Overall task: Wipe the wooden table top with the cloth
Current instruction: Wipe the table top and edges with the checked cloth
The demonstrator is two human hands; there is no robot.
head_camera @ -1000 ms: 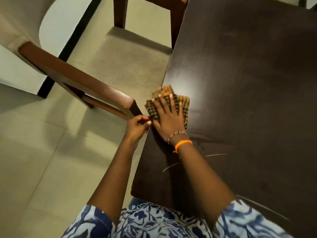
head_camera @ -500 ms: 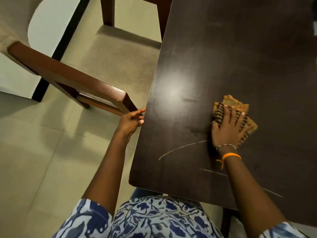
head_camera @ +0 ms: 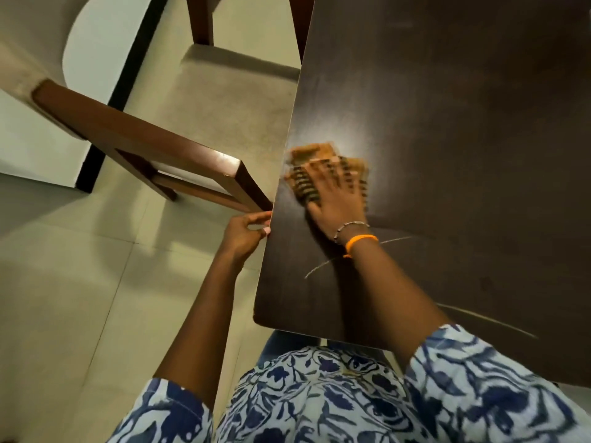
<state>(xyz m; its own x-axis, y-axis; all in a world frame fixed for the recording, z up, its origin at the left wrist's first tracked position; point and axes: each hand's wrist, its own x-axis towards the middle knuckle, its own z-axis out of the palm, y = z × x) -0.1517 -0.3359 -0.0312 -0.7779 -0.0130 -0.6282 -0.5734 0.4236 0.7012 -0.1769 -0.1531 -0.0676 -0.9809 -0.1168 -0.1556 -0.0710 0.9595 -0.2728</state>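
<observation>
Dark glossy table top (head_camera: 447,123), checked cloth (head_camera: 307,183), flat right hand (head_camera: 339,206)

One table (head_camera: 447,123), one cloth (head_camera: 319,164), two hands, left (head_camera: 244,233) and right (head_camera: 335,203), one chair (head_camera: 144,145), two wrist bands (head_camera: 358,235) counted.

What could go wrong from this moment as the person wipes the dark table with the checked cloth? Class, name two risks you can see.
1. The orange-and-black checked cloth sits right at the left edge of the dark wooden table top under the flat right hand; a further sweep could push it off.
2. The left hand rests at that edge near the brown wooden chair, so it might get knocked.
</observation>
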